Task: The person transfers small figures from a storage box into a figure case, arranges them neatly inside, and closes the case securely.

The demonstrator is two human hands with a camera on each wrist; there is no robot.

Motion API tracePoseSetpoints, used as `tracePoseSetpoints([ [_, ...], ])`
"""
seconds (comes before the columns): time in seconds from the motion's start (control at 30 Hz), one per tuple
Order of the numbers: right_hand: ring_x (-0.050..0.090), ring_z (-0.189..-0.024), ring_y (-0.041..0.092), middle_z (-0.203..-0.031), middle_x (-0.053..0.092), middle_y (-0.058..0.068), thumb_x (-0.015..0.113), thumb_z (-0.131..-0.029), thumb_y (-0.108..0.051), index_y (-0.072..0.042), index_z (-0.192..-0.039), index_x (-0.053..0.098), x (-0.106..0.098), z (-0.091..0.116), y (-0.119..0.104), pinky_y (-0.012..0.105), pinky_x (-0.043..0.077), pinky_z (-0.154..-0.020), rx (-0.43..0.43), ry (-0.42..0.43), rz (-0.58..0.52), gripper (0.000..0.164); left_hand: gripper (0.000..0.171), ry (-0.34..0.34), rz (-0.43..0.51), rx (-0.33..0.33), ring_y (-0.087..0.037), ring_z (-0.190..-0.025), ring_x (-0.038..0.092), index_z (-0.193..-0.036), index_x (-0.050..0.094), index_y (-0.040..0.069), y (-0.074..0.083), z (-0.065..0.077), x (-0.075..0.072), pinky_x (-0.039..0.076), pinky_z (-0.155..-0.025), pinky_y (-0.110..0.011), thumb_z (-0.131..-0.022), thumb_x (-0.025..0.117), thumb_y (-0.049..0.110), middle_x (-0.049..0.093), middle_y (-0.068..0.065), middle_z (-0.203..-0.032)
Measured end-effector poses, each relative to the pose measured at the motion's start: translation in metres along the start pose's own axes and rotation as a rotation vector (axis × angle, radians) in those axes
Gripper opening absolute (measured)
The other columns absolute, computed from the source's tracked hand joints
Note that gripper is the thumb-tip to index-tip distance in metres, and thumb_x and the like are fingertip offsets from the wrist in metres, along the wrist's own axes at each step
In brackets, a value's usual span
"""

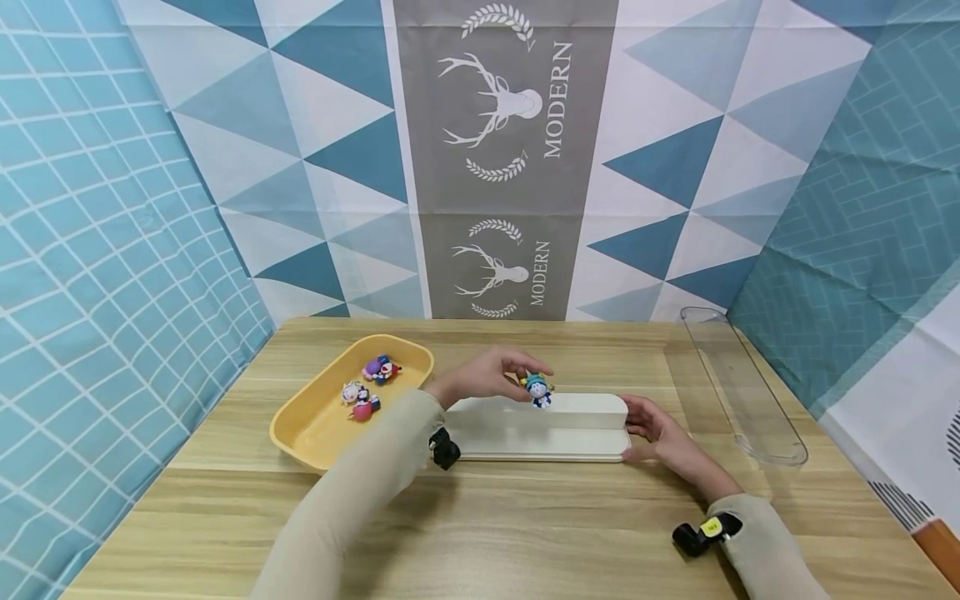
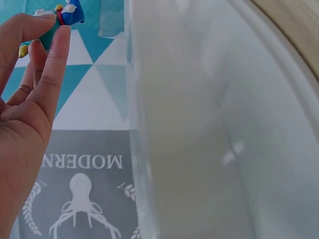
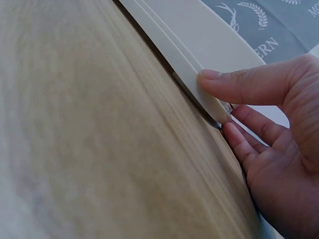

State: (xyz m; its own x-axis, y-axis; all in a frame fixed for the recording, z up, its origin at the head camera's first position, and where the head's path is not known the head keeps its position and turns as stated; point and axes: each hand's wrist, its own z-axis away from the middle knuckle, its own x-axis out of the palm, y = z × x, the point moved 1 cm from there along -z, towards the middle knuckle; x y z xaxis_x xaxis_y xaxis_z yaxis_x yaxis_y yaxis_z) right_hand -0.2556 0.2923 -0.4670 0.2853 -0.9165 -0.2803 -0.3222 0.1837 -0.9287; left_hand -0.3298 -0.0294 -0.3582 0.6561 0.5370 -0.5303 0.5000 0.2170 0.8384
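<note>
A small blue-and-white cartoon figurine [image 1: 537, 390] with a teal hat is pinched between the thumb and fingers of my left hand [image 1: 487, 377]. It is held up above the white two-level display stand [image 1: 517, 444]; in the left wrist view the figurine [image 2: 70, 12] shows only partly, at the top edge. My right hand [image 1: 660, 437] grips the stand's right end. In the right wrist view its thumb [image 3: 234, 87] lies on the stand's rim, with the other fingers curled at the corner. My left forearm hides the stand's left end.
To the left, a yellow tray [image 1: 306, 417] holds several small figurines [image 1: 363, 402], and my left sleeve overlaps its right side. A clear plastic cover [image 1: 742, 383] lies at the table's right side. Patterned cloth walls [image 1: 502, 167] rise behind the wooden table [image 1: 525, 533].
</note>
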Motion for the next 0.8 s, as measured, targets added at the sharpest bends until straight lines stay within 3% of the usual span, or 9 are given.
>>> tracePoseSetpoints([
  [0.17,0.053,-0.111,0.004,-0.13,0.048,0.032,0.079,-0.071,0.015,0.012,-0.145,0.033,0.0,0.0,-0.001,0.017,0.046,-0.092,-0.003,-0.005,0.0,0.087,0.043,-0.018,-0.022,0.003,-0.013,-0.094,0.058,-0.128,0.066,0.001,-0.006,-0.009,0.011,0.052,-0.084,-0.027,-0.085,0.074,-0.002,0.065,-0.014,-0.124],
  [0.47,0.053,-0.111,0.005,-0.131,0.047,0.033,0.079,-0.072,0.013,0.012,-0.144,0.034,0.001,0.001,-0.002,0.018,0.046,-0.093,0.024,0.004,-0.009,0.086,0.042,-0.025,-0.054,-0.018,-0.008,-0.096,0.059,-0.127,0.068,0.006,-0.01,-0.022,0.032,0.05,-0.087,-0.024,-0.085,0.075,-0.002,0.065,-0.003,-0.123],
  [0.8,0.054,-0.111,0.005,-0.132,0.047,0.034,0.079,-0.072,0.014,0.012,-0.145,0.034,0.002,0.001,-0.005,0.018,0.046,-0.094,0.038,0.006,-0.004,0.086,0.04,-0.058,0.06,-0.092,-0.015,-0.086,0.065,-0.122,0.07,0.005,-0.011,-0.033,0.051,0.06,-0.066,-0.039,-0.085,0.07,-0.01,0.063,-0.002,-0.11],
])
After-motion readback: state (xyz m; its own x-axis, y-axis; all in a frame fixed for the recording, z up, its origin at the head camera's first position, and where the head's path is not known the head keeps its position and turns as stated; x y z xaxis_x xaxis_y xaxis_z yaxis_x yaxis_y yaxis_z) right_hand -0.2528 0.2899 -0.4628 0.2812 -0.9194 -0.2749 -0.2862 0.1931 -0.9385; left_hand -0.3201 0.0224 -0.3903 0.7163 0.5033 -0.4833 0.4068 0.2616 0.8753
